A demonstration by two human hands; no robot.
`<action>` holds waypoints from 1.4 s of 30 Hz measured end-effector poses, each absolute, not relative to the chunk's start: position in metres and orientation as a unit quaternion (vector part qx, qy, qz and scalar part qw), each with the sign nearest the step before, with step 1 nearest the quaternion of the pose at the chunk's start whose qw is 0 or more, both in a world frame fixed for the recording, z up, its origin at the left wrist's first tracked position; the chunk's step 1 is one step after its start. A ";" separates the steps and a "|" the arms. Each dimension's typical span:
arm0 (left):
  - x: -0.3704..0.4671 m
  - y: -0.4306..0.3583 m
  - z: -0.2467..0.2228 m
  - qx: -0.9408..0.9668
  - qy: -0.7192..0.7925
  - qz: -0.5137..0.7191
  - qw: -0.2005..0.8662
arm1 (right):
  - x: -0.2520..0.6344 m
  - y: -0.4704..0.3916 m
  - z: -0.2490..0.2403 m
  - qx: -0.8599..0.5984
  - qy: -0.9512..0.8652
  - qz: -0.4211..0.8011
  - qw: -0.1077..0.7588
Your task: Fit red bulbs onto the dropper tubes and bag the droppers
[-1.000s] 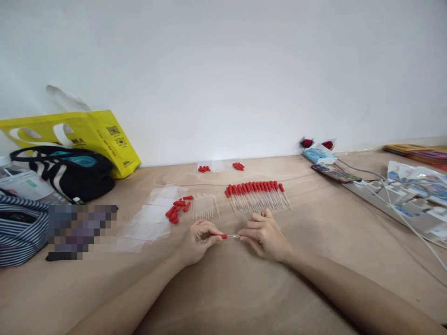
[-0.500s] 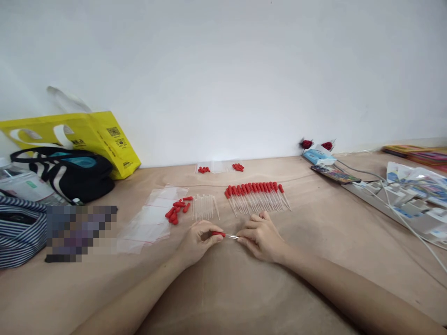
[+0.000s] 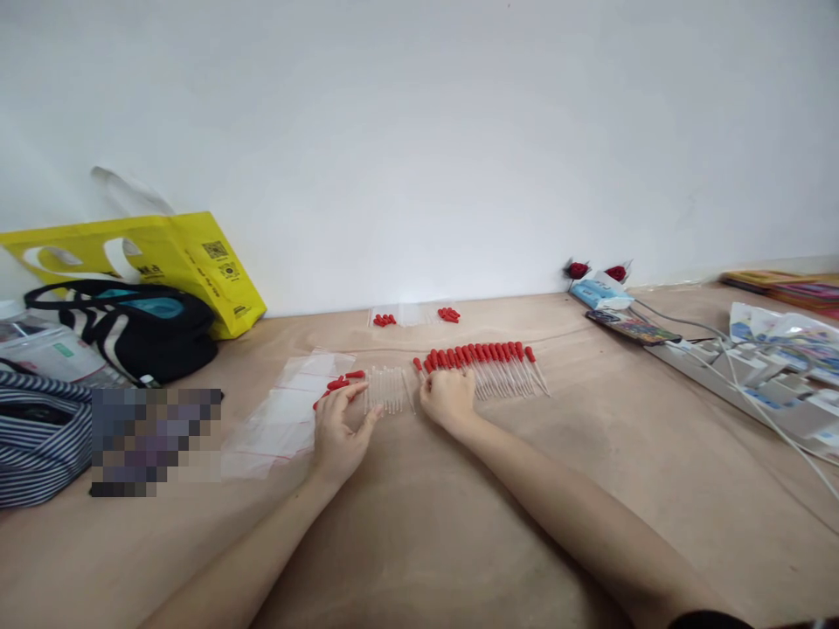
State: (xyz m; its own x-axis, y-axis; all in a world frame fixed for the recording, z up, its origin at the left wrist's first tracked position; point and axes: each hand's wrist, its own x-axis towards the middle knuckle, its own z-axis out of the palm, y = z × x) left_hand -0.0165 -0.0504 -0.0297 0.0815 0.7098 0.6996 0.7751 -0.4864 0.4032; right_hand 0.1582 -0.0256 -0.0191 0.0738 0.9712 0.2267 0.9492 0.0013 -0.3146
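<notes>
My left hand reaches over the loose red rubber bulbs, thumb and fingers apart; its fingers hide part of the pile. To the right of that pile lie several clear tubes side by side. My right hand is closed at the left end of a row of red-capped droppers. Just left of the row, the red end of one dropper shows beyond its fingers, while the grip on the tube is partly hidden.
Clear zip bags lie left of the bulbs. Small bags with red bulbs lie near the wall. A yellow bag and a black bag stand at left. On the right are a power strip, cables and a tissue pack.
My right hand has carried the dropper forward to the row's left end. My left hand has let go of the red bulb and moved left to the loose pile, its fingers spreading.
</notes>
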 end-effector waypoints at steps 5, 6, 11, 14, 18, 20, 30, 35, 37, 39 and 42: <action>-0.017 -0.050 -0.028 -0.728 -0.532 -0.427 0.058 | 0.151 -0.021 -0.022 -0.717 -0.664 0.021 0.210; -0.017 -0.050 -0.028 -0.722 -0.549 -0.417 0.061 | 0.151 -0.020 -0.022 -0.721 -0.661 0.025 0.207; -0.026 -0.049 -0.018 -0.674 -0.656 -0.330 0.079 | 0.152 -0.020 -0.023 -0.723 -0.661 0.036 0.195; -0.037 -0.044 -0.008 -0.636 -0.717 -0.281 0.052 | 0.152 -0.023 -0.022 -0.704 -0.677 0.030 0.212; -0.051 -0.026 0.001 -0.651 -0.724 -0.223 0.032 | 0.148 -0.025 -0.019 -0.695 -0.692 0.032 0.194; -0.054 -0.009 0.003 -0.693 -0.697 -0.186 0.013 | 0.145 -0.023 -0.017 -0.700 -0.693 0.033 0.170; -0.046 0.064 0.006 -0.799 -0.582 -0.111 -0.100 | 0.130 -0.011 -0.012 -0.702 -0.703 0.051 0.102; -0.047 0.057 0.016 -0.794 -0.573 -0.194 -0.064 | 0.144 -0.024 -0.003 -0.696 -0.707 0.037 0.124; -0.046 0.044 0.021 -0.785 -0.569 -0.242 -0.043 | 0.163 -0.031 -0.001 -0.668 -0.726 0.020 0.163; -0.039 0.025 0.021 -0.778 -0.559 -0.284 -0.034 | 0.187 -0.039 -0.006 -0.611 -0.760 0.021 0.220; -0.020 -0.015 0.009 -0.779 -0.488 -0.372 -0.132 | 0.224 -0.053 -0.023 -0.513 -0.797 0.034 0.316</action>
